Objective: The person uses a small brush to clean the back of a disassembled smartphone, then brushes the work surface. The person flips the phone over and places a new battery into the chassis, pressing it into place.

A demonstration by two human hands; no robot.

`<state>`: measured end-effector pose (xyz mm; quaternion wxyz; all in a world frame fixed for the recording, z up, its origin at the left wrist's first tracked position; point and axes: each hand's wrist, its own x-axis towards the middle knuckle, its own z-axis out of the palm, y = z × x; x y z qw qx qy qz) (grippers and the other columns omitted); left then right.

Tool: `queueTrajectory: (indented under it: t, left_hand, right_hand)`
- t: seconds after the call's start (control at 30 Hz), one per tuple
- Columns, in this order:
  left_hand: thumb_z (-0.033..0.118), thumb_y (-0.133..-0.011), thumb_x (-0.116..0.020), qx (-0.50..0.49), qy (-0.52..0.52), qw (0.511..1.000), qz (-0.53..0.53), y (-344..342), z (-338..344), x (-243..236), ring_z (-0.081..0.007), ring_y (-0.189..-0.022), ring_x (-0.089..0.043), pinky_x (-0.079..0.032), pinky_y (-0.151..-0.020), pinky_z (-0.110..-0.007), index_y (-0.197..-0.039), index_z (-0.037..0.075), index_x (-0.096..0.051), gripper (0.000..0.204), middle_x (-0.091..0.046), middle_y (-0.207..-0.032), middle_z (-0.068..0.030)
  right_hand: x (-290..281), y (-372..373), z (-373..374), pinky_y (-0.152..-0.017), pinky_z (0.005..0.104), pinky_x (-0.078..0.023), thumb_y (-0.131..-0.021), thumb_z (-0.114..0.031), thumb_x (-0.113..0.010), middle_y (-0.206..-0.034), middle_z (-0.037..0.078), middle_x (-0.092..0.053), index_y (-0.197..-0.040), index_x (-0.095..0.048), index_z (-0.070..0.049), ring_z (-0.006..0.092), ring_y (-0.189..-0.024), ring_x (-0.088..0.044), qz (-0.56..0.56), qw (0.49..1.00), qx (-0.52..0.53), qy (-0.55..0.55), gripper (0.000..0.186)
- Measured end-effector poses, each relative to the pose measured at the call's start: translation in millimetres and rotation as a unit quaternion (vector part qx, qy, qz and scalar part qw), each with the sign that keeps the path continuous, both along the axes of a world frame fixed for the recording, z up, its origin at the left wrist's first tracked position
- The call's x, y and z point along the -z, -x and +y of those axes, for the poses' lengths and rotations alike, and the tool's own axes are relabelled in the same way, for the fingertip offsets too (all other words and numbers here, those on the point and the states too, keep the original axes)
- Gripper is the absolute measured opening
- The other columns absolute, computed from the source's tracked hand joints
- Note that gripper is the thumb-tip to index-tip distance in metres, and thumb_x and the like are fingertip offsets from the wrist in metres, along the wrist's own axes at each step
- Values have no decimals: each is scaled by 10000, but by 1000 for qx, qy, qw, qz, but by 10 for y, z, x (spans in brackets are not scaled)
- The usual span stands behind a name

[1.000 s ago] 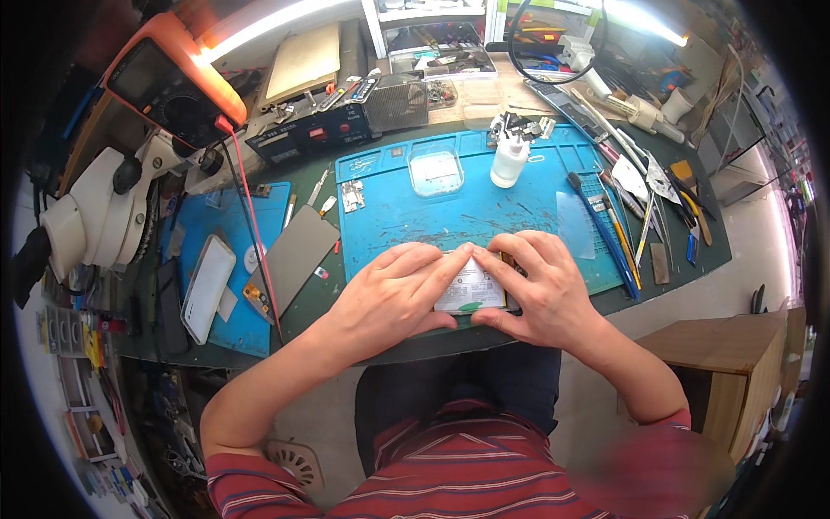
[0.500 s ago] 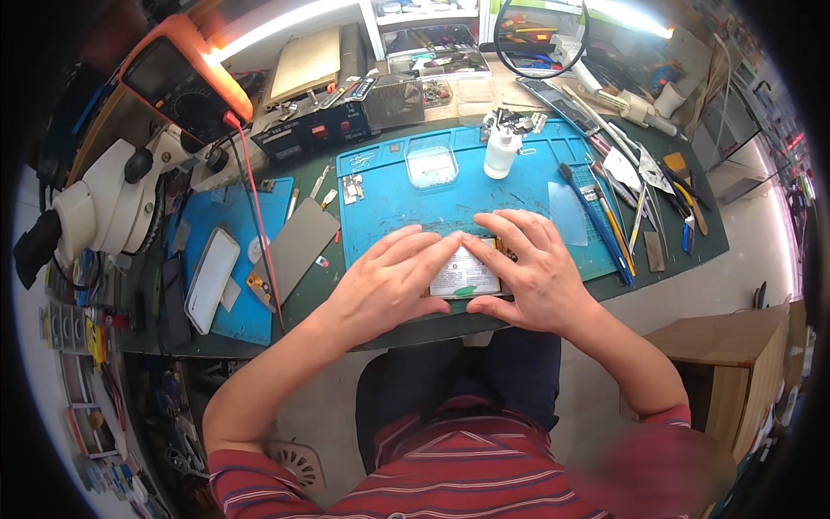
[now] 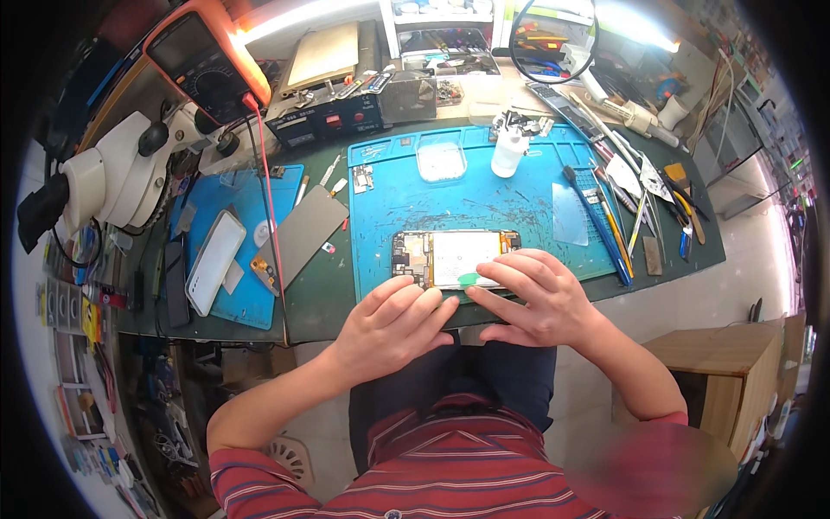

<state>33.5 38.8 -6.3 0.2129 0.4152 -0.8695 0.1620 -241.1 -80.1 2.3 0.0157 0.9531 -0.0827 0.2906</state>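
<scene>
An opened phone (image 3: 413, 256) lies on the blue work mat (image 3: 380, 208) near the bench's front edge. Its circuit board shows at the left end, and a white battery (image 3: 454, 253) fills the middle. A green pull tab (image 3: 468, 279) sits at the battery's near edge. My right hand (image 3: 540, 298) is over the phone's near right part, fingers apart, with fingertips at the battery beside the tab. My left hand (image 3: 396, 324) rests by the phone's near left edge, fingers bent and thumb apart from them. I see nothing held in either hand.
A white dispenser bottle (image 3: 510, 154) and a clear plastic box (image 3: 441, 160) stand at the mat's far side. Brushes (image 3: 596, 225) and tweezers lie to the right. At left are a white phone (image 3: 216, 261), a grey panel (image 3: 311, 233), an orange multimeter (image 3: 207, 73) and a microscope (image 3: 112, 169).
Both hands have moved apart and nearer to me, uncovering the phone's board and most of the battery. My left hand has come off the battery. The whole view has shifted slightly.
</scene>
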Motion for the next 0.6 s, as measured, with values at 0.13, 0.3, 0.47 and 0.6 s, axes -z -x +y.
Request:
queueTrajectory:
  t: [0.13,0.3,0.47,0.6]
  left_hand:
    - [500,-955,-756,-31,-22,999,-26,44,1,3,-243,-1233,-472,-439,-1146,-430,-1440,162,-715,593,-564,-1290,-24]
    - [500,-961,-754,-32,-38,998,-24,33,-1,-8,-254,-1239,-468,-416,-1157,-444,-1476,156,-690,623,-553,-1303,-32]
    - [491,-959,-767,-38,-71,997,10,42,-32,-24,-269,-1255,-472,-415,-1154,-456,-1478,136,-685,634,-557,-1316,-48]
    - [491,-945,-781,-46,-77,996,9,46,-28,-19,-280,-1278,-464,-402,-1170,-468,-1479,122,-682,658,-549,-1333,-58]
  right_hand:
    - [6,18,18,-1077,450,-551,-986,-533,-737,-1411,77,-646,-1332,-751,-125,250,-1283,-624,6,1000,16,8,535]
    - [-24,0,20,-1075,452,-550,-986,-542,-733,-1379,80,-647,-1333,-753,-120,256,-1248,-636,7,999,34,5,547]
    - [23,25,9,-1076,460,-544,-982,-540,-738,-1343,82,-647,-1328,-753,-117,259,-1239,-625,5,1000,12,11,547]
    - [-20,-4,10,-1075,471,-534,-963,-539,-758,-1334,83,-644,-1317,-756,-120,272,-1232,-618,15,999,27,-10,549]
